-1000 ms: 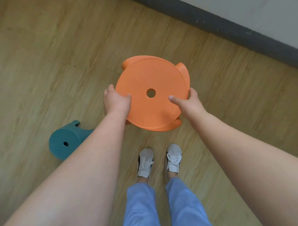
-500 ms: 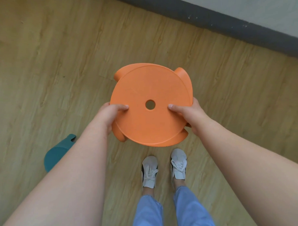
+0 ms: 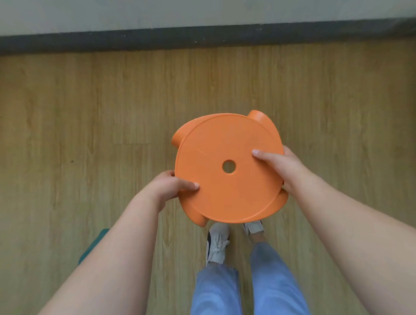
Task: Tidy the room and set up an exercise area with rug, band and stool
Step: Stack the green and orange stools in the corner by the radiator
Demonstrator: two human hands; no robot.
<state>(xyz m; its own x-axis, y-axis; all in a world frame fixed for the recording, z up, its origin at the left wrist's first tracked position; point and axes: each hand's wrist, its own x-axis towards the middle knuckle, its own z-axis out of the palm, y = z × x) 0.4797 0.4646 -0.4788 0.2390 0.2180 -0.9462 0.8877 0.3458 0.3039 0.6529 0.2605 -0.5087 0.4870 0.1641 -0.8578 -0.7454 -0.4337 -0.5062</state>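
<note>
Orange stool (image 3: 229,194), centre-right of frame, held above floor (image 3: 83,119). Left hand (image 3: 165,188) & right hand (image 3: 281,167) grip opp. rims, fingers (image 3: 168,175) curled round the edge, thumbs on seat. Est.: stool not yet placed; rug & band not in view.

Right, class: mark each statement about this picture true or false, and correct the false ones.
1. The orange stool stands on the floor. False: the left grip and right grip hold it up by the seat's edge.
2. Its seat has a round hole in the middle. True.
3. The person wears black boots. False: white shoes.
4. A dark skirting board runs across the top of the view. True.
</note>
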